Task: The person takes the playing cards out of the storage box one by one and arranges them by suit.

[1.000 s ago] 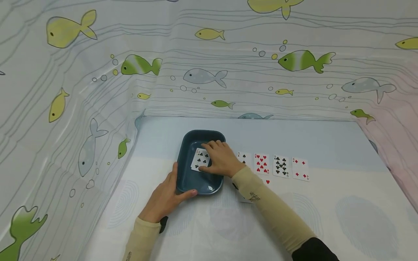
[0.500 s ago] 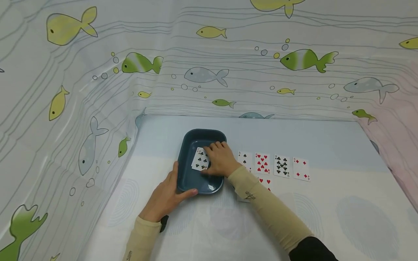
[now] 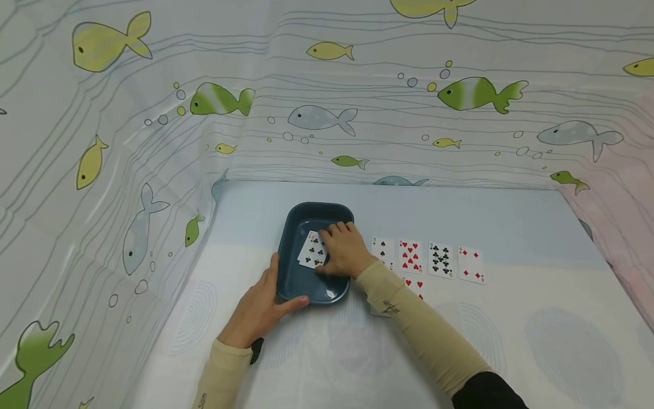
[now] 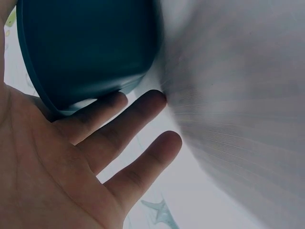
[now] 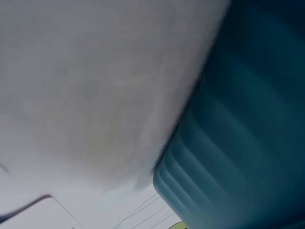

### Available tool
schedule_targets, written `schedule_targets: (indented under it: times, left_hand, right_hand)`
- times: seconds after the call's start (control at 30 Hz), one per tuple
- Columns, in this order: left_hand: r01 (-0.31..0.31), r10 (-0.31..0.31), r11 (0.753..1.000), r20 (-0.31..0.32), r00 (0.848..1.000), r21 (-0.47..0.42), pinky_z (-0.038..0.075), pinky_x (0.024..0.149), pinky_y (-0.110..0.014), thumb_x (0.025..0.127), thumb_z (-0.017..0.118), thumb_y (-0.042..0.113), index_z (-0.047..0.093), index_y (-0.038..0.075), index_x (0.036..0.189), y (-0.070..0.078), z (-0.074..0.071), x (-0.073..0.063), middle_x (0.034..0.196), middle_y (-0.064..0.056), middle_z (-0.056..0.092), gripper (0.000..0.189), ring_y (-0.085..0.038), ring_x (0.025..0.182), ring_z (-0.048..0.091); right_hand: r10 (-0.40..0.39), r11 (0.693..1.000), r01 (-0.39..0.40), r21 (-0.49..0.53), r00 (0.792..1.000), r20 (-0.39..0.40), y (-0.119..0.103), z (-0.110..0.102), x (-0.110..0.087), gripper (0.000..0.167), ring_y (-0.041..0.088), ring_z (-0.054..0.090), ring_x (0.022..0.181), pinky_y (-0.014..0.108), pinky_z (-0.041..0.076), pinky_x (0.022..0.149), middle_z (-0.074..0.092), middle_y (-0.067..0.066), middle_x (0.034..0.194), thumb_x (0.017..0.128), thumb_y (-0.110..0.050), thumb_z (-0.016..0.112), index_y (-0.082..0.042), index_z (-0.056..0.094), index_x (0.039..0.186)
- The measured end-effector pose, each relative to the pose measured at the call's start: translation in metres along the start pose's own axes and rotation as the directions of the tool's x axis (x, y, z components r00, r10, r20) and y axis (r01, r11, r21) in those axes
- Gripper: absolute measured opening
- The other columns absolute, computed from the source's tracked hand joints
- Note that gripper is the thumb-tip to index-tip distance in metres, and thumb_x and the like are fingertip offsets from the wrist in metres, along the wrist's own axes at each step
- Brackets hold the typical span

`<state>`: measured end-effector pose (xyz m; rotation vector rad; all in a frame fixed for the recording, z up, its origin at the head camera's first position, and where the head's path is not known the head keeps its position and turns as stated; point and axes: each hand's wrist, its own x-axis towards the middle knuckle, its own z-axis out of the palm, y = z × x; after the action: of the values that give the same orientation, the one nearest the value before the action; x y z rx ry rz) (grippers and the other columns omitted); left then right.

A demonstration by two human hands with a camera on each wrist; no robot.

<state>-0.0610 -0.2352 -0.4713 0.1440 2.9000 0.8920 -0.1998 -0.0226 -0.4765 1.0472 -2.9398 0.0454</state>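
Note:
A dark blue rectangular dish (image 3: 313,288) sits on the table, with a few playing cards (image 3: 310,253) inside, a six of clubs on top. My right hand (image 3: 348,250) reaches over the dish's right rim. Its thumb and a finger pinch the cards at their right corners, and the hand covers their right side. My left hand (image 3: 259,309) steadies the dish at its near left corner, thumb along the near rim. In the left wrist view, fairly straight fingers (image 4: 138,169) spread beside the dish wall. The right wrist view shows only the dish's ridged outer side (image 5: 224,152), no hand.
Right of the dish lie face-up cards: a three of spades (image 3: 382,250), an eight of hearts (image 3: 410,257), a nine of clubs (image 3: 440,260) and a four of diamonds (image 3: 470,265). A lower row, including a red heart card (image 3: 415,286), is partly under the right sleeve (image 3: 409,309).
My right hand has shifted slightly at the cards, its thumb moving a little right and nearer. The forearm has moved left, uncovering more of the heart card. The left hand stays put.

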Motion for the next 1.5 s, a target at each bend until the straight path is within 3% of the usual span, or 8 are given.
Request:
schedule_targets:
  times: [0.37, 0.6, 1.27, 1.5]
  left_hand:
    - [-0.005, 0.005, 1.000, -0.009, 1.000, 0.008, 0.040, 0.108, -0.056, 0.082, 0.063, 0.078, 0.001, 0.007, 0.163, -0.0002, -0.0008, 0.0011, 0.164, -0.021, 0.024, 0.124, -0.039, 0.143, 0.038]
    - [-0.008, 0.008, 1.000, -0.018, 1.000, 0.012, 0.039, 0.108, -0.056, 0.081, 0.062, 0.079, 0.000, 0.008, 0.163, -0.0003, -0.0010, 0.0023, 0.163, -0.021, 0.025, 0.125, -0.038, 0.144, 0.038]
    - [-0.001, 0.001, 1.000, -0.024, 1.000, 0.004, 0.040, 0.107, -0.057, 0.082, 0.066, 0.075, 0.002, 0.007, 0.163, -0.0010, 0.0028, -0.0010, 0.161, -0.024, 0.029, 0.124, -0.039, 0.141, 0.041]
    - [-0.007, 0.007, 1.000, -0.023, 1.000, 0.013, 0.040, 0.108, -0.056, 0.081, 0.062, 0.079, 0.003, 0.006, 0.163, -0.0022, 0.0029, -0.0002, 0.161, -0.023, 0.028, 0.125, -0.039, 0.141, 0.040]
  right_hand:
    - [-0.012, 0.999, 0.015, 0.040, 0.996, -0.087, 0.0008, -0.0013, -0.0027, 0.098, 0.027, 0.050, 0.116, 0.041, 0.039, 0.100, 0.053, 0.010, 0.128, 0.075, -0.067, 0.076, -0.008, 0.050, 0.149]
    - [0.000, 0.992, 0.018, 0.122, 0.990, -0.140, 0.0037, 0.0024, -0.0015, 0.099, 0.028, 0.048, 0.118, 0.042, 0.038, 0.102, 0.049, 0.012, 0.132, 0.075, -0.063, 0.077, -0.007, 0.047, 0.150]
    - [-0.005, 0.988, 0.029, 0.149, 0.987, -0.160, 0.0031, 0.0073, -0.0059, 0.096, 0.026, 0.049, 0.117, 0.041, 0.038, 0.103, 0.048, 0.011, 0.134, 0.076, -0.066, 0.075, -0.012, 0.047, 0.150]
    - [-0.020, 0.979, 0.064, 0.195, 0.975, -0.221, 0.0035, 0.0060, -0.0078, 0.096, 0.025, 0.047, 0.119, 0.042, 0.040, 0.104, 0.047, 0.011, 0.137, 0.078, -0.064, 0.074, -0.011, 0.045, 0.152]
